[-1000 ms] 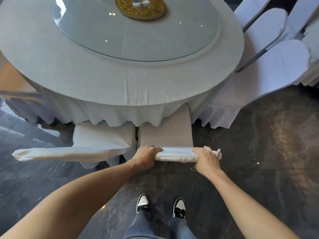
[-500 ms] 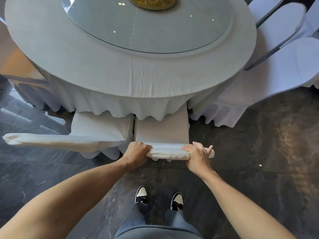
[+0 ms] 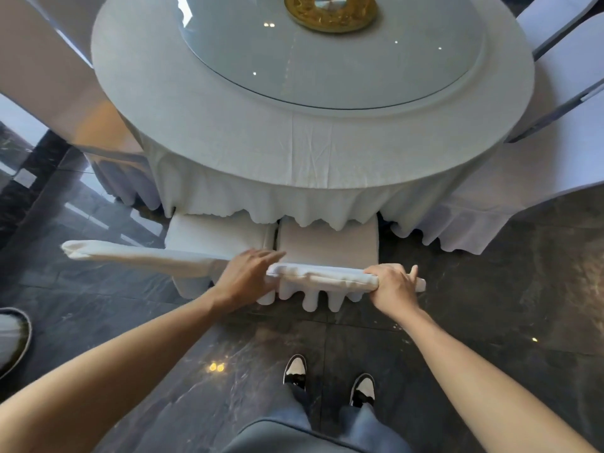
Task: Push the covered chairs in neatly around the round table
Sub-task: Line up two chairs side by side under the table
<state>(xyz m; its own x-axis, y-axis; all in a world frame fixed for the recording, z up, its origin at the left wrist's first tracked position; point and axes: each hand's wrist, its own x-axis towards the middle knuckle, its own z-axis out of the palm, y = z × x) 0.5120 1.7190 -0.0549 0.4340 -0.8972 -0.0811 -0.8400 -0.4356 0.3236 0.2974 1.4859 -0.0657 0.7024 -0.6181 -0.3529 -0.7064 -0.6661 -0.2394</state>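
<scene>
The round table [image 3: 294,142] wears a white cloth that hangs over the seats. Straight ahead, a white-covered chair [image 3: 327,245] has its seat partly under the cloth's hem. My right hand [image 3: 392,284] is curled over the right end of its top rail. My left hand [image 3: 246,273] lies at the rail's left end with the fingers stretched out flat, not wrapped around it. A second covered chair [image 3: 140,256] stands close on the left, its seat also under the hem and its back angled away to the left.
A glass turntable [image 3: 327,67] with a gold centre disc [image 3: 330,11] tops the table. More covered chairs crowd the right side [image 3: 568,80] and the far left [image 3: 45,73]. The floor is dark polished stone [image 3: 490,305]. A grey rounded object [image 3: 13,338] sits at the left edge.
The chair's seat has slid further under the tablecloth. My left hand has loosened from a closed grip to flat, extended fingers. My right hand keeps its hold.
</scene>
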